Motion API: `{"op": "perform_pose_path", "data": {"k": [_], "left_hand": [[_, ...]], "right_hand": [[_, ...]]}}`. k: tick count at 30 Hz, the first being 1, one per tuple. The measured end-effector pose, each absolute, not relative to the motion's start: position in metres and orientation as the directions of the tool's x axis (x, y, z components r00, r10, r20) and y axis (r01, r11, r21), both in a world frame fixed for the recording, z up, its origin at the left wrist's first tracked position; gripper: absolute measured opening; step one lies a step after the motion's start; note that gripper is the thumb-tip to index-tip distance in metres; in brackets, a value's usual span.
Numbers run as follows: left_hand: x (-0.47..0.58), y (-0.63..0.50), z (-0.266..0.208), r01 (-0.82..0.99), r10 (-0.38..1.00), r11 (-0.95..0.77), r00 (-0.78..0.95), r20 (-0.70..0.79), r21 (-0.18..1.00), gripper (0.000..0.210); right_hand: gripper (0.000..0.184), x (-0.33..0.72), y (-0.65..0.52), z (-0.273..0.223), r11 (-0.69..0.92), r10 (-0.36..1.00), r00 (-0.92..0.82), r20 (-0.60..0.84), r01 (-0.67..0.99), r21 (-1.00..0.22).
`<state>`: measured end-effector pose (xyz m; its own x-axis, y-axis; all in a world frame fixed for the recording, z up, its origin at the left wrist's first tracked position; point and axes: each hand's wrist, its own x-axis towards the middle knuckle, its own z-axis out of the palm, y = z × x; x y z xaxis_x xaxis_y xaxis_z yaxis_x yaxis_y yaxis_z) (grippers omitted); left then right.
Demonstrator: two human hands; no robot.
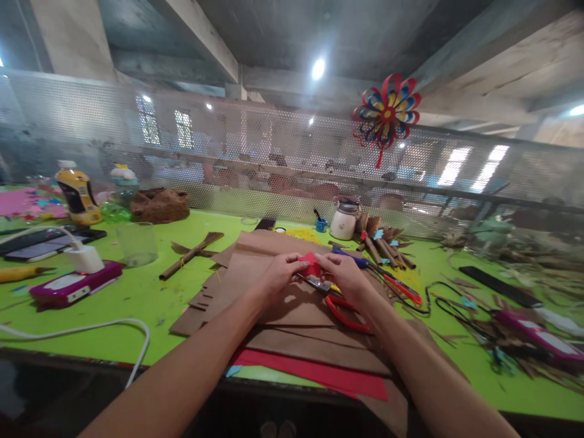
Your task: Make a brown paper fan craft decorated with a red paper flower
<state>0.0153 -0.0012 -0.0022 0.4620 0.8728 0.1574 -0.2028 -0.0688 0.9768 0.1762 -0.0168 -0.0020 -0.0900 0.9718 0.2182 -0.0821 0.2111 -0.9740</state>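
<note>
Between my two hands is a small piece of red paper (pixel 311 264). My left hand (pixel 283 272) pinches its left edge, and my right hand (pixel 341 272) grips the right edge with thumb and finger. Just under my hands lie scissors with red-orange handles (pixel 343 313); their blades point up and left beneath the red piece. Brown kraft paper (pixel 269 301) is stacked below, with slits cut along its left side. A larger red paper sheet (pixel 314 372) sticks out from under the stack at the front edge.
A glue gun (pixel 358 259) and its black cord lie beyond my right hand. Rolled brown paper sticks (pixel 191 254), a clear cup (pixel 137 244) and a purple power strip (pixel 76 285) are to the left. A white jar (pixel 344 220) stands behind; scraps and another power strip (pixel 538 334) lie right.
</note>
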Motion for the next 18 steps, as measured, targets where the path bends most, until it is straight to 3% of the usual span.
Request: {"op": "perform_pose_path", "data": {"k": [8,18], "left_hand": [[0.015,0.000,0.001,-0.289,0.876,-0.019,0.457,0.155,0.957,0.021],[0.015,0.007,-0.005,-0.168,0.899,-0.070,0.417,0.135,0.983,0.016]], "right_hand": [[0.031,0.172,-0.014,-0.006,0.240,0.968,-0.055,0.245,-0.085,-0.967],[0.029,0.163,-0.018,-0.005,0.157,0.983,-0.078,0.163,-0.082,-0.984]]}}
